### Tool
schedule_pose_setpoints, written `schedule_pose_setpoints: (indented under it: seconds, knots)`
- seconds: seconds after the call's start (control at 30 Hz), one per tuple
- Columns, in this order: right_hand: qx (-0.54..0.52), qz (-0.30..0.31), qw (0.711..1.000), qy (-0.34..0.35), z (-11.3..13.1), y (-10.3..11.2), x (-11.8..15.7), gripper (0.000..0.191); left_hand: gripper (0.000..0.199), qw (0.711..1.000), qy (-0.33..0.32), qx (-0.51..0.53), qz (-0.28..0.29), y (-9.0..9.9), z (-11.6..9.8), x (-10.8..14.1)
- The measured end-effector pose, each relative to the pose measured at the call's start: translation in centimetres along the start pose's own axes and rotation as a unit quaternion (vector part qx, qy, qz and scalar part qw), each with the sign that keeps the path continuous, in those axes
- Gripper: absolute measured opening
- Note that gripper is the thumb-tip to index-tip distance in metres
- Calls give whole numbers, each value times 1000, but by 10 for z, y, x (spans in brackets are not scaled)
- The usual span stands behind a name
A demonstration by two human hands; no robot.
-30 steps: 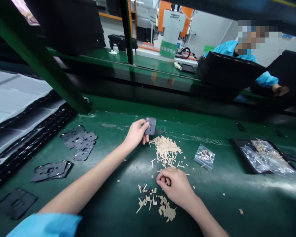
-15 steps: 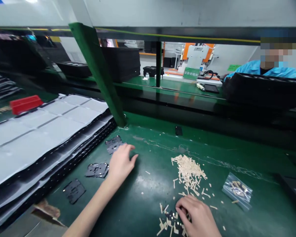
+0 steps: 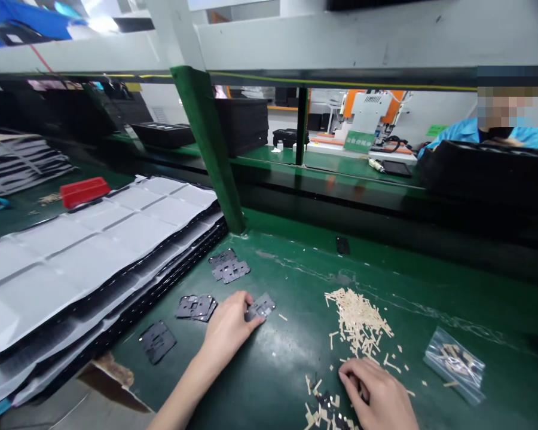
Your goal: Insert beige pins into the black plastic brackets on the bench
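Note:
My left hand (image 3: 234, 316) pinches a thin dark plate with cutouts (image 3: 262, 306) by its near-left edge, low over the green tabletop. Beside that hand lie several like plates in small groups: one stack (image 3: 196, 307) just left, another group (image 3: 229, 266) farther back, and a single plate (image 3: 156, 341) nearer me. My right hand (image 3: 376, 391) rests by a scatter of small black and pale pieces (image 3: 325, 406), its fingers curled together. Whatever is between those fingertips is hidden. Just beyond is a heap of thin pale strips (image 3: 358, 316).
Stacked trays with white covers (image 3: 103, 233) fill the left side. A clear plastic bag of pieces (image 3: 455, 361) lies at right. A green post (image 3: 210, 149) rises behind the plates. Another person in a blue sleeve (image 3: 457, 128) sits across, behind a black stack (image 3: 493, 176).
My left hand has moved nearer me from the back group of plates and now has a plate in its fingers. The right hand stays by the small pieces. The view has shifted.

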State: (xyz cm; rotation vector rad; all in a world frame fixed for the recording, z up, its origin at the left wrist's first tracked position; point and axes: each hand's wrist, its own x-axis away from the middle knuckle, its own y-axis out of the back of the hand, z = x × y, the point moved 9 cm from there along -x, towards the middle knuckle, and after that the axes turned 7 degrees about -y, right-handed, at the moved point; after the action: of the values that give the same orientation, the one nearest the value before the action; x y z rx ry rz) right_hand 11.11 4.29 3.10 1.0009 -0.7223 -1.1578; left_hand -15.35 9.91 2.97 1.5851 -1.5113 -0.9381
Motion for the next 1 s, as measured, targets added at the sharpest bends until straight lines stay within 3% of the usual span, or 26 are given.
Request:
schedule_pose_setpoints:
  seconds: [0.13,0.23,0.27,0.33,0.4,0.5,0.6,0.8,0.93,1.0]
  knots:
    - [-52,4,999,-12,-5,-4,-1,24,9,987,-42,154,23,-17,-32,4]
    - [-162,4,984,-69,-16,-3,-3,26,10,949,-96,283,102,-45,-78,6]
    - [-218,8,971,-93,-20,-3,-4,27,14,916,-102,360,146,-57,-96,9]
    - [-340,16,931,-133,-25,-4,-4,32,24,819,-94,515,235,-79,-131,19]
    - [-437,16,886,-155,-27,-3,-5,36,30,735,-81,609,288,-91,-157,28]
    - [-504,-6,845,-181,-31,0,-4,36,33,676,-83,664,308,-95,-176,38]
    - [-523,-19,833,-182,-30,2,-2,33,31,656,-77,681,316,-94,-177,46]
    - [-523,-19,837,-161,-21,7,0,25,23,682,-81,671,280,-89,-170,48]
    - [-517,-10,838,-171,-21,7,3,23,22,676,-70,673,293,-90,-172,51]
    - [-517,-12,839,-170,-21,9,4,23,22,687,-68,662,291,-89,-172,51]
